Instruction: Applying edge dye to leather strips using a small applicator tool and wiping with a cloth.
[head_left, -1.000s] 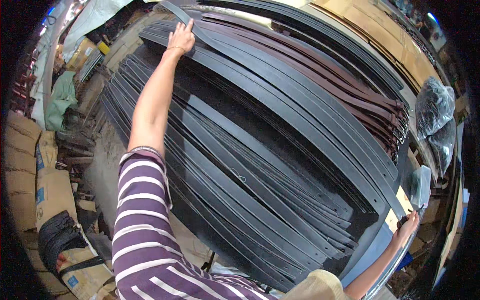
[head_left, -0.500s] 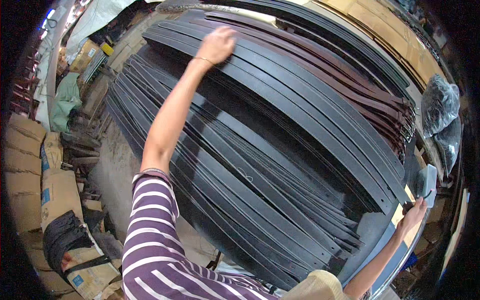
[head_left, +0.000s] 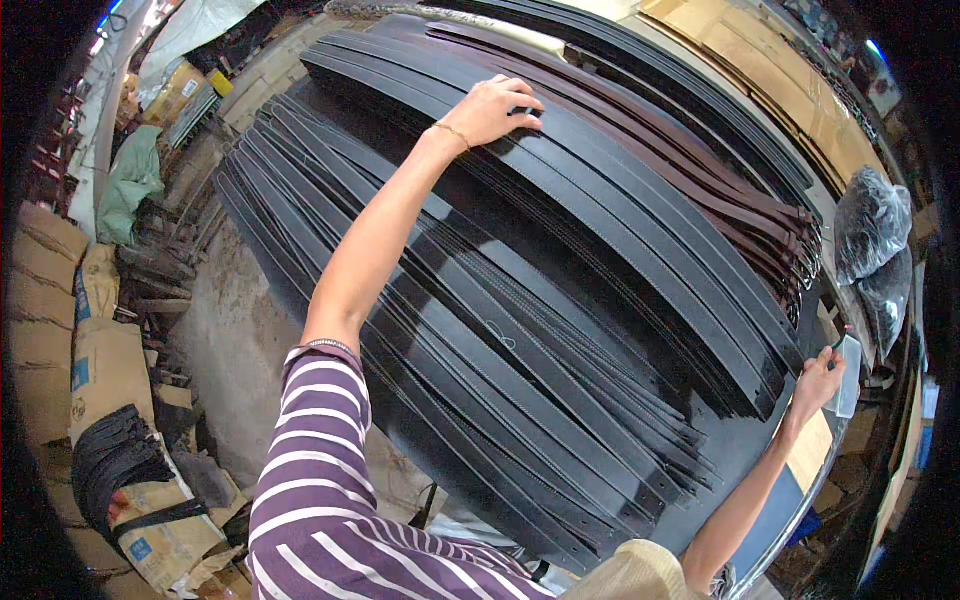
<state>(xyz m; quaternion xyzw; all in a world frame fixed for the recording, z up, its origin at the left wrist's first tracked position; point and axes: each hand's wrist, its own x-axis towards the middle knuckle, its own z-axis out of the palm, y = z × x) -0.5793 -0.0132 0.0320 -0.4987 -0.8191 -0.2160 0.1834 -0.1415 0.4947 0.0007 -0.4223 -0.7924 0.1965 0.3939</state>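
A stack of black belt straps (head_left: 600, 190) with pale stitching runs diagonally across the table (head_left: 740, 440). My left hand (head_left: 495, 110) rests on the upper part of that stack, its bent fingers apart and its fingertips on the top strap. At the straps' right-hand ends, my right hand (head_left: 820, 380) is closed around a thin dark stick-like tool (head_left: 841, 340) with a reddish tip; its exact kind is too small to make out. Just beyond these fingers stands a clear plastic box (head_left: 848, 375). More black straps (head_left: 430, 330) lie loosely bundled nearer to me.
Dark brown belts (head_left: 690, 150) with metal buckles lie behind the black stack. Clear plastic bags (head_left: 872, 225) sit at the far right, near flattened cardboard (head_left: 760, 60). Cardboard boxes (head_left: 110, 370) and a green cloth (head_left: 132, 185) are on the left.
My left hand has slid to the right along the black straps, and its fingers show more clearly. My right hand has moved slightly away from me, to the strap ends, with the tool in it.
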